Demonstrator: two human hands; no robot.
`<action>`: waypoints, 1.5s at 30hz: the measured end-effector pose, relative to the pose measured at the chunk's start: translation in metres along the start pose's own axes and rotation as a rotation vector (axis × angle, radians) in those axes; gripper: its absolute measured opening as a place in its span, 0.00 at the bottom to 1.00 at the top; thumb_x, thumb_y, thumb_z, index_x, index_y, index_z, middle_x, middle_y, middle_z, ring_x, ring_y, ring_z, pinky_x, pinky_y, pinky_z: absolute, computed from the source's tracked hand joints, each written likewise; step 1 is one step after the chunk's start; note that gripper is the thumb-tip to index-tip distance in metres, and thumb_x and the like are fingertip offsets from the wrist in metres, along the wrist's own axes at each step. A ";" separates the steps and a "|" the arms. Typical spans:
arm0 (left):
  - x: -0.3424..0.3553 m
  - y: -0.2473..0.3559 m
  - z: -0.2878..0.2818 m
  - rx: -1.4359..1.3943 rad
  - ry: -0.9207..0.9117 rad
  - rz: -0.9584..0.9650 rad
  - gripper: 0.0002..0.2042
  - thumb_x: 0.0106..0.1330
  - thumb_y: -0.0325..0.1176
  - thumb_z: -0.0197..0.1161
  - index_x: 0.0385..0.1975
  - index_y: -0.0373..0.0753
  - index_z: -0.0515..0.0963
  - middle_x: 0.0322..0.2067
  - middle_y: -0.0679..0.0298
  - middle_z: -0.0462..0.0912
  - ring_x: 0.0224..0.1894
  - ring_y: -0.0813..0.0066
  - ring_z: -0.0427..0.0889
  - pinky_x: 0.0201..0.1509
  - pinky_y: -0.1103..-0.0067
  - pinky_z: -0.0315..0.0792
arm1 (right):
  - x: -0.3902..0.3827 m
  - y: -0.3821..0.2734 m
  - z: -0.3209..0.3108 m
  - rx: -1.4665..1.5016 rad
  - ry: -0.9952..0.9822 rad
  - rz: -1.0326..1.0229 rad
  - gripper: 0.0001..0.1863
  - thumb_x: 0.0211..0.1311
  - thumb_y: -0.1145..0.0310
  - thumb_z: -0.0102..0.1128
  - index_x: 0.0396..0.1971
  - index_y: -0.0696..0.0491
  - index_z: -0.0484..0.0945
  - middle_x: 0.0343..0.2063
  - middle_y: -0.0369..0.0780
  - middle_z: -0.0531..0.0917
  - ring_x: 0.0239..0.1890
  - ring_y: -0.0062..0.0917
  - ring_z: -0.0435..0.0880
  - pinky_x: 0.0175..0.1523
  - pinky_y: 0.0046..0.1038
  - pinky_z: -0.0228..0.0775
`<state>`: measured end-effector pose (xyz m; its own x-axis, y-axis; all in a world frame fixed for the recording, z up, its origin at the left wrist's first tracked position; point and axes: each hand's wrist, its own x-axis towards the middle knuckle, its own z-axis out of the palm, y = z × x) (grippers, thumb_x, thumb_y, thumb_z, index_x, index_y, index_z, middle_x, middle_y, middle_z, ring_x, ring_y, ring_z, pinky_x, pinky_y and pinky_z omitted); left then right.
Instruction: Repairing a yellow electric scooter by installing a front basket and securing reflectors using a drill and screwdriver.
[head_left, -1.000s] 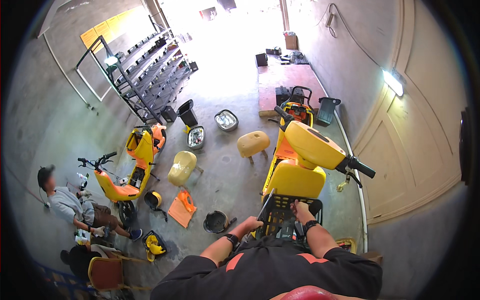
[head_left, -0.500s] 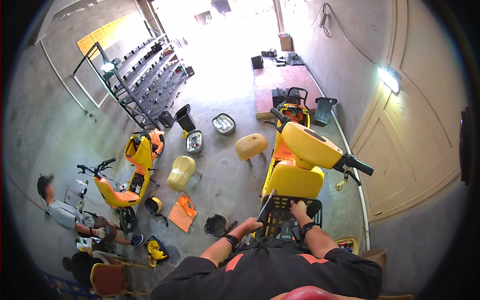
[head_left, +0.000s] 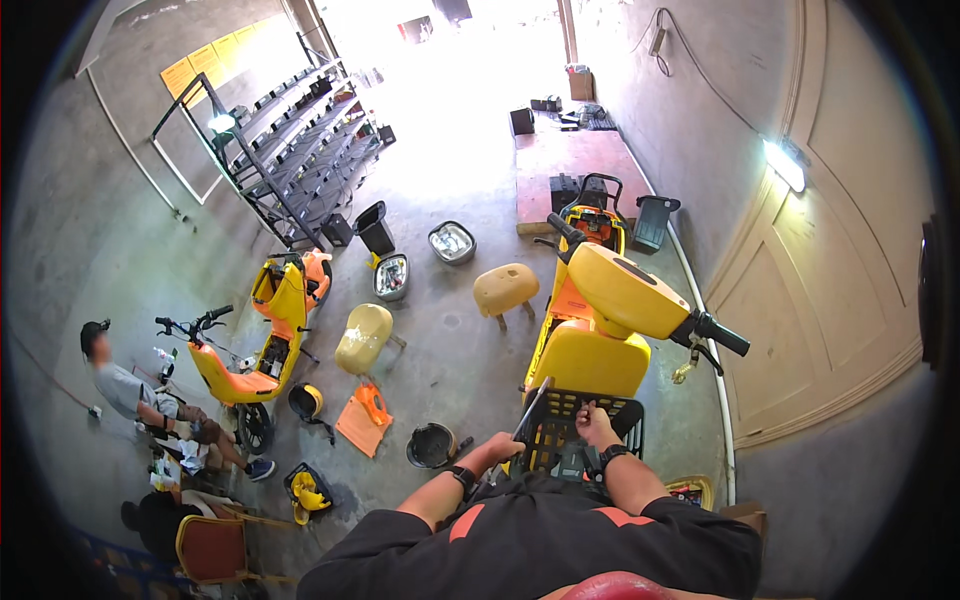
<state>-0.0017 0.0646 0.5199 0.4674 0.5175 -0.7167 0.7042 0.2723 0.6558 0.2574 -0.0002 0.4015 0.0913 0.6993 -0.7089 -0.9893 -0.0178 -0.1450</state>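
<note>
Below me, a yellow scooter [head_left: 595, 355] carries a black slotted plastic basket [head_left: 548, 440] at its front. My left hand [head_left: 500, 445] is closed around a silver metal bar [head_left: 532, 402] at the basket's left side. My right hand [head_left: 598, 425] is inside the basket's upper right area, its fingers bent closed against the slotted panel; what they grip is too small to make out. Dark parts lie low in the basket, partly hidden by my arms and shirt.
A co-worker [head_left: 135, 390] sits at left beside another scooter [head_left: 270, 355], near a chair [head_left: 210, 548]. Loose seats [head_left: 362, 338], a helmet [head_left: 432, 445] and several parts lie around. A rack [head_left: 280, 150] stands behind, a platform [head_left: 565, 150] back right, a door [head_left: 810, 320] right.
My hands stay at the basket, the right one shifting only slightly. The co-worker's hands and upper body have moved a little. The whole view swayed briefly and returned.
</note>
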 end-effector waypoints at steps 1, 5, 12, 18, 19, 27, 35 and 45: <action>-0.001 0.001 0.000 -0.001 0.005 0.000 0.09 0.49 0.36 0.59 0.16 0.37 0.74 0.11 0.69 0.66 0.11 0.80 0.61 0.14 0.80 0.54 | 0.000 0.000 0.001 0.041 0.017 0.018 0.15 0.64 0.54 0.50 0.27 0.50 0.73 0.18 0.31 0.73 0.14 0.21 0.69 0.19 0.20 0.58; 0.005 -0.004 -0.002 0.007 -0.004 -0.004 0.09 0.49 0.36 0.59 0.16 0.37 0.74 0.11 0.69 0.66 0.12 0.80 0.61 0.14 0.80 0.54 | -0.013 -0.006 0.014 -0.808 0.232 -0.262 0.19 0.64 0.54 0.49 0.25 0.55 0.76 0.18 0.37 0.78 0.19 0.27 0.76 0.23 0.24 0.65; 0.007 -0.007 0.000 -0.008 0.003 -0.023 0.08 0.49 0.35 0.59 0.16 0.37 0.76 0.10 0.68 0.66 0.10 0.79 0.60 0.13 0.80 0.53 | -0.061 0.002 0.060 -1.934 0.565 -0.578 0.19 0.63 0.58 0.47 0.31 0.59 0.80 0.35 0.52 0.81 0.42 0.45 0.79 0.46 0.40 0.71; 0.008 -0.005 0.001 0.027 -0.012 -0.043 0.10 0.48 0.37 0.59 0.16 0.35 0.74 0.13 0.66 0.69 0.13 0.77 0.65 0.17 0.78 0.58 | -0.019 0.006 0.027 -1.653 0.635 -0.609 0.18 0.62 0.59 0.48 0.27 0.58 0.80 0.30 0.50 0.81 0.36 0.46 0.79 0.38 0.38 0.71; 0.007 -0.006 0.001 0.013 -0.008 -0.036 0.10 0.48 0.37 0.59 0.16 0.35 0.75 0.13 0.66 0.69 0.13 0.77 0.65 0.17 0.78 0.58 | 0.011 0.004 0.001 -1.515 0.617 -0.596 0.17 0.61 0.59 0.50 0.27 0.56 0.80 0.27 0.48 0.81 0.32 0.44 0.79 0.34 0.37 0.71; 0.004 -0.003 0.002 0.001 0.008 -0.016 0.09 0.48 0.36 0.59 0.16 0.37 0.74 0.11 0.69 0.66 0.12 0.80 0.61 0.15 0.80 0.53 | 0.024 0.005 -0.020 -0.039 -0.075 -0.123 0.08 0.63 0.63 0.49 0.24 0.42 0.72 0.21 0.32 0.73 0.20 0.20 0.70 0.19 0.19 0.57; 0.007 -0.006 0.000 -0.022 0.008 -0.017 0.09 0.49 0.36 0.59 0.17 0.37 0.76 0.11 0.68 0.67 0.11 0.79 0.62 0.14 0.81 0.55 | -0.019 -0.001 0.021 -1.774 0.504 -0.612 0.20 0.65 0.55 0.47 0.26 0.58 0.78 0.26 0.47 0.82 0.31 0.40 0.81 0.33 0.37 0.72; 0.005 -0.007 0.001 -0.006 0.005 -0.023 0.10 0.48 0.36 0.59 0.17 0.35 0.75 0.14 0.66 0.70 0.14 0.77 0.66 0.17 0.79 0.59 | -0.053 0.002 0.046 -1.802 0.437 -0.685 0.19 0.65 0.61 0.46 0.25 0.61 0.78 0.25 0.49 0.81 0.28 0.41 0.81 0.34 0.37 0.72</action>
<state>-0.0042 0.0648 0.5112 0.4485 0.5147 -0.7307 0.7115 0.2891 0.6404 0.2458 -0.0047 0.4702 0.6355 0.7151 -0.2911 0.4341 -0.6427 -0.6313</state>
